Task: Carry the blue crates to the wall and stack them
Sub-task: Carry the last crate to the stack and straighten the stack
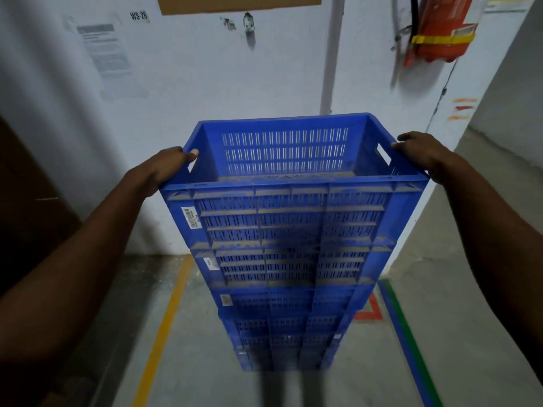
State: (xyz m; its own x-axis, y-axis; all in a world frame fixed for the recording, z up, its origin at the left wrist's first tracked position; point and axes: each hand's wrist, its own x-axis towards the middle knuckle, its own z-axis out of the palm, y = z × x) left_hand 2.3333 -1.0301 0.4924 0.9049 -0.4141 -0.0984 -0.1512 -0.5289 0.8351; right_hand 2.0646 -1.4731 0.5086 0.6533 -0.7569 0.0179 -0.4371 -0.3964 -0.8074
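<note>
A tall stack of blue slotted crates (288, 289) stands on the floor against the white wall (191, 83), seen from above in the head view. The top blue crate (291, 212) is empty and dusty. My left hand (170, 164) grips its left side, with the thumb through the handle slot. My right hand (420, 149) holds the right rim beside the other handle slot. Both arms reach forward from the lower corners. The bottom of the stack is in shadow and blurred.
A red fire extinguisher (443, 30) hangs on the wall at the upper right. A paper notice (108, 54) is stuck at the upper left. A yellow floor line (164, 327) runs left of the stack, a blue-green line (408, 342) right. A dark object (26, 201) stands at the left.
</note>
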